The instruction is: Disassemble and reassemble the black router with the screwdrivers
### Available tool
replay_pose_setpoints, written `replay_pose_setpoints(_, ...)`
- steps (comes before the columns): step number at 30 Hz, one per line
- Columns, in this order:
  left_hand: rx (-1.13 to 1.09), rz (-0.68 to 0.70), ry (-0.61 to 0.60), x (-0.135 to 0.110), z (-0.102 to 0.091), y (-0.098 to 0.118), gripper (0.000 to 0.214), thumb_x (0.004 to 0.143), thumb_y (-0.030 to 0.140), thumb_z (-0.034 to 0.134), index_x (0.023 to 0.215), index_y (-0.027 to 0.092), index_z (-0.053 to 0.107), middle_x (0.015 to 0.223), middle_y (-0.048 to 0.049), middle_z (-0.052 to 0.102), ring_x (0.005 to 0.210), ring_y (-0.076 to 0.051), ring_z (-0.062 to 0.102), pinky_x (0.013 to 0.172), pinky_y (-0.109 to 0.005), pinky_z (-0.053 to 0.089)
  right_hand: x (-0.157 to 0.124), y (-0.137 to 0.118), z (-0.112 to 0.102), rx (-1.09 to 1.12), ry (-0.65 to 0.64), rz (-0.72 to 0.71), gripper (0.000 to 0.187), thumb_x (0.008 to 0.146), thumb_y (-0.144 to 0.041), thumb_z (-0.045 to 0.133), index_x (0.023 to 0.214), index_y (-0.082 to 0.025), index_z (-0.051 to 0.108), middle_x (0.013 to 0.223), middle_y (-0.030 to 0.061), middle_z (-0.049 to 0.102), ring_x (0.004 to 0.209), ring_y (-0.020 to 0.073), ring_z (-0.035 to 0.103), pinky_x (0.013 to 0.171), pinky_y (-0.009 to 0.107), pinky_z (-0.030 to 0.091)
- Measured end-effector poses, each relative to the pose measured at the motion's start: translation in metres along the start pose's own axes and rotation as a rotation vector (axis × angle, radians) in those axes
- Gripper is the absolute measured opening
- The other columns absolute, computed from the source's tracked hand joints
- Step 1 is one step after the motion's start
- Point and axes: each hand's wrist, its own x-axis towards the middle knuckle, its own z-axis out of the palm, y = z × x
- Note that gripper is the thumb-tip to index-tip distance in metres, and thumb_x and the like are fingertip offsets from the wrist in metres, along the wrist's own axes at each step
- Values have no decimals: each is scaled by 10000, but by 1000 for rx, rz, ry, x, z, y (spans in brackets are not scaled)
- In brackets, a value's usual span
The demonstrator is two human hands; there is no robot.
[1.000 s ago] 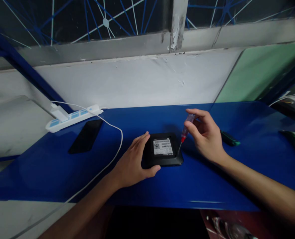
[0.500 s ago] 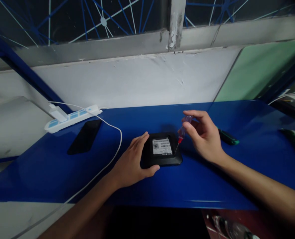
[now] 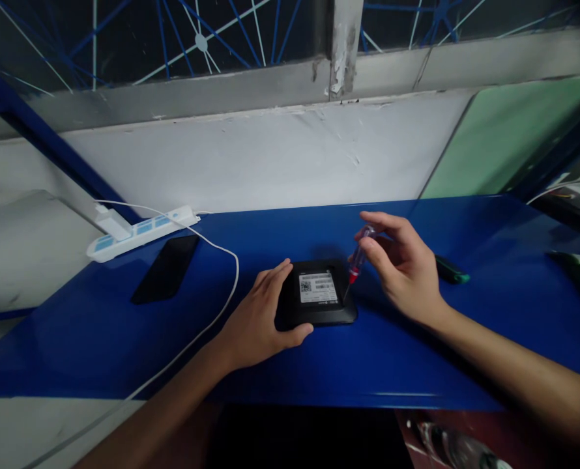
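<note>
A black square device (image 3: 318, 301) with a white label lies upside down on the blue table (image 3: 368, 352). My left hand (image 3: 258, 322) grips its left edge, thumb along the front and fingers on the far side. My right hand (image 3: 402, 267) pinches a small screwdriver (image 3: 357, 260) with a clear handle and red collar. The screwdriver stands nearly upright, with its tip at the device's right edge.
A black phone (image 3: 165, 277) lies at the left of the table. Behind it sits a white power strip (image 3: 141, 232) with a white cable (image 3: 221, 299) trailing forward. A dark green-tipped tool (image 3: 451, 270) rests behind my right hand. A white wall stands at the back.
My right hand and the screwdriver have shifted slightly left and up along the device's right edge. My left hand has stayed on the device.
</note>
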Motion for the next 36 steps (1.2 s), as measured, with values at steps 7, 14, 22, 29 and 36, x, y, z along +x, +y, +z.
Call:
replay_pose_setpoints(7, -5, -5, -9, 0, 1, -1, 959, 830, 538, 675, 1559, 204, 151, 1604, -165, 305, 1477, -369, 272, 1179, -589, 324, -1, -3, -2, -21, -10, -19, 220, 986, -373, 539, 1154, -291, 655, 1001, 30, 610, 743, 152, 666, 661, 342, 583)
replay_pose_setpoints(14, 0, 2, 5, 0, 2, -2, 952, 829, 533, 680, 1559, 204, 165, 1604, -156, 313, 1474, -365, 278, 1184, -571, 324, -2, -2, -1, -34, -33, 14, 347, 976, -333, 569, 1322, -314, 590, 1040, 45, 655, 819, 179, 673, 729, 385, 608)
replay_pose_setpoints(22, 25, -10, -5, -1, 2, -3, 968, 829, 542, 675, 1560, 166, 163, 1608, -162, 307, 1484, -347, 262, 1188, -553, 328, 0, 5, -2, -62, 11, -72, 176, 945, -313, 632, 1119, -291, 651, 981, 8, 584, 745, 126, 620, 675, 323, 547)
replay_pose_setpoints(29, 21, -10, -7, 0, 2, -2, 956, 832, 535, 672, 1557, 182, 158, 1609, -154, 304, 1482, -339, 270, 1193, -547, 322, -4, 0, -2, 45, -39, 21, 235, 1008, -332, 512, 1211, -302, 627, 1105, 31, 647, 776, 152, 724, 678, 338, 594)
replay_pose_setpoints(36, 20, -12, -2, 1, 2, 0, 964, 812, 523, 689, 1547, 153, 185, 1600, -176, 320, 1473, -347, 282, 1183, -552, 335, -4, -3, -4, 32, -82, 31, 326, 1028, -312, 459, 1324, -328, 595, 1202, 49, 681, 836, 173, 740, 781, 401, 616)
